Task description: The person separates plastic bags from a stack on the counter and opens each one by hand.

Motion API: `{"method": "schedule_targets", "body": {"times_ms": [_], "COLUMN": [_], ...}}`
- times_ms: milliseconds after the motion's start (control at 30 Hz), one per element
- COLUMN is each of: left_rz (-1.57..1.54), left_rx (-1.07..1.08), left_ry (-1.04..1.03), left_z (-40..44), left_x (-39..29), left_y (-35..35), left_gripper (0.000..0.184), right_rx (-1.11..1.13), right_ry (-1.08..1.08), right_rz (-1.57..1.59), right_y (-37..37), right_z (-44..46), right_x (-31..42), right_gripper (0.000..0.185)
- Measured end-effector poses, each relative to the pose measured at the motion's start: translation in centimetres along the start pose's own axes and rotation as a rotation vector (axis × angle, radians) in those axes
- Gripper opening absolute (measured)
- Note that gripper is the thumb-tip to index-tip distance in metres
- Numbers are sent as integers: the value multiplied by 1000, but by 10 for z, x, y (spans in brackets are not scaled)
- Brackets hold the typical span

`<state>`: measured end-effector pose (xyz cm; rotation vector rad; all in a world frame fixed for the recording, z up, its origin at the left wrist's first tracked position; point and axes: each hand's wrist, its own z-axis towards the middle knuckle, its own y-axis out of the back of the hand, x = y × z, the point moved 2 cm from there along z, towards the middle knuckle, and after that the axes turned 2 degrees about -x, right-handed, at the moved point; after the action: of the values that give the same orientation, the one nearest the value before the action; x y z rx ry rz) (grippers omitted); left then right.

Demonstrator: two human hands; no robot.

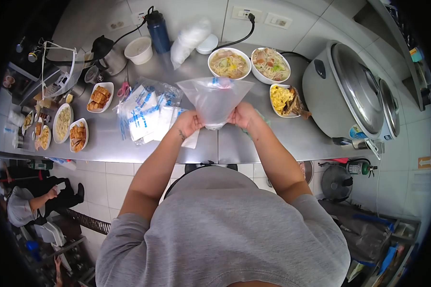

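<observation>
My left hand (190, 123) and my right hand (244, 115) pinch the two sides of a clear plastic bag (216, 104), which flares wide at its far end. A pile of plastic bags with blue print (146, 114) lies just left of my left hand. Greenish material (259, 116) shows beside my right wrist. Beyond the held bag stand two white bowls of noodle soup, the left bowl (229, 64) and the right bowl (271, 66). A white dish of egg and fried fish (283, 100) sits to the right of my right hand.
A large rice cooker (316, 98) stands at the right of the steel counter (234, 150). Several dishes of food, including fried pieces (99, 98), are at left. Pink scissors (124, 88), a kettle (111, 60) and a blue bottle (158, 33) are farther back. Another person (21, 205) is at far left.
</observation>
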<state>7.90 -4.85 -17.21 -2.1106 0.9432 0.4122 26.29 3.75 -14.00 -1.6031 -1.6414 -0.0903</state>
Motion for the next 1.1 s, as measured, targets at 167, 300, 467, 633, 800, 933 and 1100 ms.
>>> {"method": "schedule_targets", "body": {"times_ms": [167,300,467,633,800,933,1100], "left_rz": [295,839,1643,1738,1611,1363,1319], "left_rx": [-100,-323,-530,-394,-140,94,191], "left_ry": [-155,-797,-1259,-1133,-1184,-939,-1021], "left_z": [21,2,-61,-63,-81,-119,-161], "left_x": [-13,-20,-22,-17,-26,-28,-45], "left_y": [-7,2,58,82,65,51,25], "left_gripper": [13,16,18,16,18,26,47], "right_rx": [-166,-527,-943,-914,-610,-205,-160], "right_ry": [161,566,1177,1123,1413,1309,1045], "right_rz": [-211,-511,-1365,-1575,-1284,-1292,-1388], "right_y": [3,16,52,82,9,-110,-139], "right_z": [21,7,-61,-56,-70,-122,-129], "right_x": [-5,-20,-51,-74,-83,-84,-72], "right_gripper": [20,21,29,19,31,46,48]}}
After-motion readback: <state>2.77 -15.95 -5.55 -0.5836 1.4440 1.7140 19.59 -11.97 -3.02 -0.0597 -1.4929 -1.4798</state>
